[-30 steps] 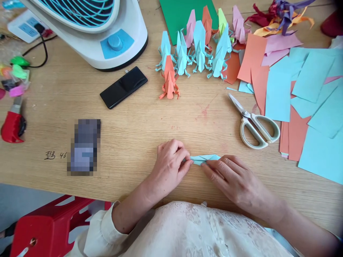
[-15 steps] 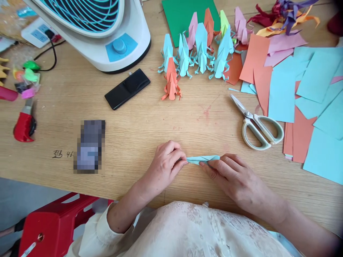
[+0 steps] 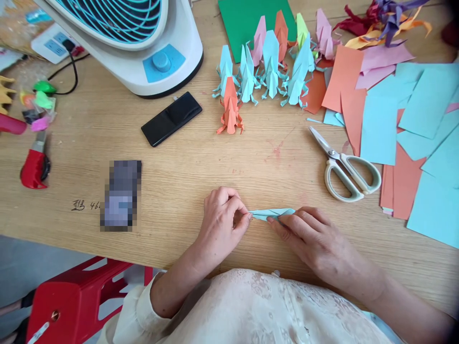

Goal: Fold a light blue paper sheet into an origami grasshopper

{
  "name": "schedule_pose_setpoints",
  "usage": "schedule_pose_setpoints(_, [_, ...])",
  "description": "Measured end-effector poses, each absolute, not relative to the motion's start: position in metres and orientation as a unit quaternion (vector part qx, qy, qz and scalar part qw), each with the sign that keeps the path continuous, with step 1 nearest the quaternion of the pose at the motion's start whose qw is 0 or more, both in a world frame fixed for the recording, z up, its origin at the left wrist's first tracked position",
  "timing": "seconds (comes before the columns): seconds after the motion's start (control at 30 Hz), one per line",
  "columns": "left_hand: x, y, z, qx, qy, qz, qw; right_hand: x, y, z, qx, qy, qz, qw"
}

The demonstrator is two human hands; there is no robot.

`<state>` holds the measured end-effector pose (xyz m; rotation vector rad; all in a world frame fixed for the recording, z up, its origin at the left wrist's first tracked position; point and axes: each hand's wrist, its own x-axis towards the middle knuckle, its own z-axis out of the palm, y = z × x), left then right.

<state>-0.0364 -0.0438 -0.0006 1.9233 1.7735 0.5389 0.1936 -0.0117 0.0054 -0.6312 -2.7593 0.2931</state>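
Bright diffuse light, soft shadows, dark upper-right corner, wide-angle edge stretching, pixelated patch [image 3: 121,196].

folded paper [image 3: 265,214]: light blue | phone [image 3: 172,119]: black | stool [image 3: 68,298]: red | blouse [image 3: 244,306]: cream, floral

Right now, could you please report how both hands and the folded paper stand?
Left hand pinching one end of folded blue paper; right hand holding the other end. Scissors lying apart from both hands.

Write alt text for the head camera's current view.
A person's left hand and right hand hold narrow folded blue paper at a table. Beyond stand paper figures; scissors and loose sheets lie to the right, a black phone to the left.
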Motion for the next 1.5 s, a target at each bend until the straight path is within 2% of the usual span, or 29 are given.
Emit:
schedule_pose_setpoints(0.33, [-0.044,-0.017,0.025,0.731,0.623,0.043,0.274,0.190,-0.018,0.002,-0.200,-0.969,0.019,0.141])
schedule_pose_setpoints(0.6, [-0.046,-0.017,0.021,0.737,0.619,0.040,0.267,0.187,-0.021,-0.002,-0.203,-0.972,-0.005,0.118])
schedule_pose_setpoints(0.83, [-0.048,-0.013,0.024,0.725,0.626,0.033,0.286,0.185,-0.022,-0.002,-0.242,-0.963,0.022,0.120])
schedule_pose_setpoints(1.0, [-0.050,-0.018,0.023,0.738,0.596,0.101,0.300,0.186,-0.023,-0.005,-0.242,-0.961,0.038,0.128])
schedule_pose_setpoints(1.13, [-0.040,-0.041,0.018,0.794,0.541,0.164,0.224,0.185,-0.023,-0.005,-0.246,-0.961,0.029,0.126])
schedule_pose_setpoints(1.23, [-0.034,-0.065,0.007,0.861,0.465,0.110,0.172,0.184,-0.023,-0.004,-0.251,-0.961,0.028,0.115])
schedule_pose_setpoints(1.5, [-0.034,-0.088,-0.021,0.877,0.465,0.020,0.121,0.192,-0.022,-0.002,-0.233,-0.965,0.063,0.099])
